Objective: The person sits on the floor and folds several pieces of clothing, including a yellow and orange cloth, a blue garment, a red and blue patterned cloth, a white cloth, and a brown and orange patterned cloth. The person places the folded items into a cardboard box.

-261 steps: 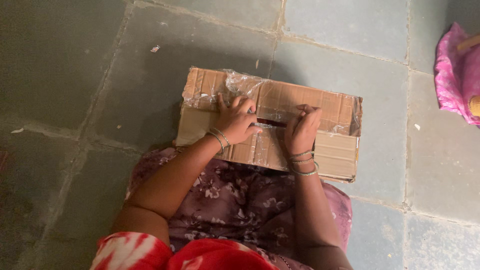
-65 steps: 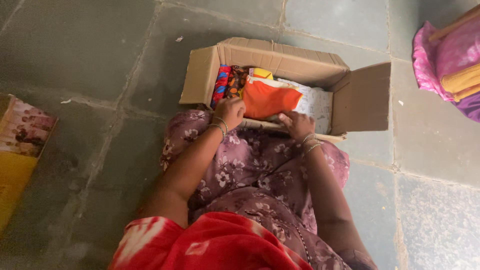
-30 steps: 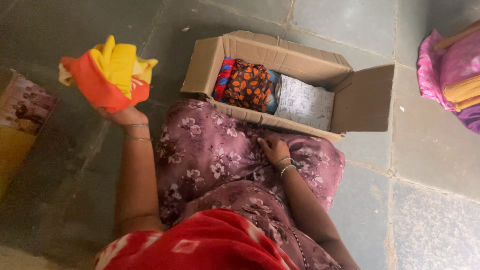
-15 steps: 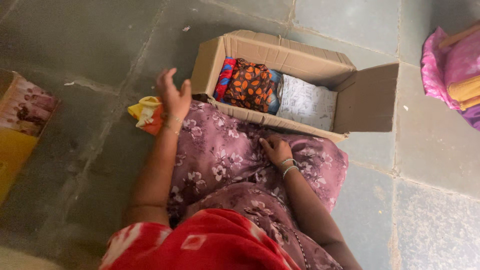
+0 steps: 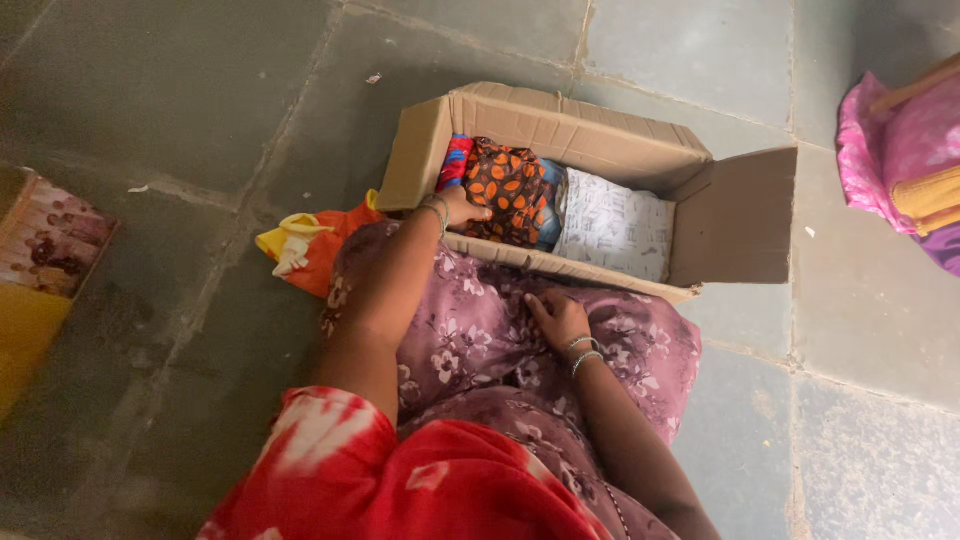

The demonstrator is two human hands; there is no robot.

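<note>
One open cardboard box (image 5: 560, 115) sits on the floor at twelve o'clock from the seated person's lap. Inside I count three folded bundles side by side: a red-and-blue one (image 5: 455, 160), a brown cloth with orange spots (image 5: 510, 185), and a white printed one (image 5: 615, 220). The left hand (image 5: 462, 207) reaches into the box, fingers closing on the spotted cloth. The right hand (image 5: 560, 318) lies flat and empty on the floral skirt (image 5: 470, 320). One orange-and-yellow garment (image 5: 310, 245) lies at nine o'clock from the box. Grey stone tiles (image 5: 150, 100) cover the floor; pink fabric (image 5: 900, 130) sits at three o'clock.
</note>
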